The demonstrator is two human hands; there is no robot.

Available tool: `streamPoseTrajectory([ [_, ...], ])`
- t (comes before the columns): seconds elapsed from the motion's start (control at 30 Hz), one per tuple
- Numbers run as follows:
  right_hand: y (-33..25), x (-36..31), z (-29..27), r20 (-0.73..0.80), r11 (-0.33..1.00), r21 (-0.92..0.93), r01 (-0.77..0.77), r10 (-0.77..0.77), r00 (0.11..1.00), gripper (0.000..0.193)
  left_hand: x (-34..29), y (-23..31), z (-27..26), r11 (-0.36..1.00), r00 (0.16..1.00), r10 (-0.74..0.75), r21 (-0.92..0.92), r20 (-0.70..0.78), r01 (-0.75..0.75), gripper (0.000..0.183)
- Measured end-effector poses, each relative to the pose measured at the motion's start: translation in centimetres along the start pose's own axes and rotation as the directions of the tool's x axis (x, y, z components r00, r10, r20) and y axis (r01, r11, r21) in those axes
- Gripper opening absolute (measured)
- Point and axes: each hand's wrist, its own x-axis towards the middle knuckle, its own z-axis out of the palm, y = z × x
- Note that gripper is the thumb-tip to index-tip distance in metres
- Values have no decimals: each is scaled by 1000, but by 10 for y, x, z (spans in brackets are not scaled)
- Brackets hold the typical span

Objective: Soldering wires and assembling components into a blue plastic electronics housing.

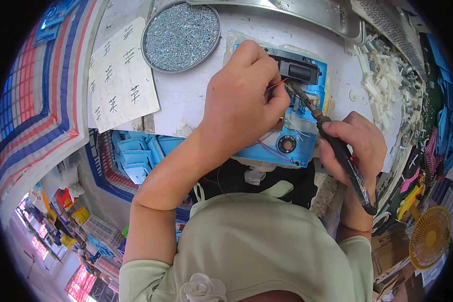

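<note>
One blue plastic housing (297, 136) flat on the white worktop (186, 95), with one black block (301, 70) fitted at its far end and one round black speaker (287, 144) near its close edge. Left hand (244, 98) curled over the housing, fingertips pressed together, pinching thin red wires (279, 84) just beside the black block. Right hand (357, 146) wrapped shut around one soldering iron (344, 158), held like a pen, tip (293, 88) slanting up to the wires by the left fingertips. More red wires (271, 148) trailing across the housing toward the speaker.

One round metal tray (182, 35) heaped with small silver screws, far too many to count, at the far left of the bench. One sheet of paper (120, 75) with tally marks beside it. One pile of white plastic parts (382, 75) at the right, uncounted. One yellow fan (430, 236) low on the right. One stack of blue housings (135, 156) under the bench edge, number unclear.
</note>
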Motion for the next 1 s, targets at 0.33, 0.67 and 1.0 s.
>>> streamPoseTrajectory([
  [0.33,0,-1,0,-13,1000,-5,0,0,1000,28,0,0,-2,998,999,52,27,-1,-52,14],
  [0.67,1,0,-1,-13,1000,14,26,-26,1000,31,1,1,-2,998,999,45,33,0,-45,13],
  [1.0,-1,-7,-9,16,999,22,47,-48,999,27,0,2,-1,999,1000,20,34,-1,-20,12],
])
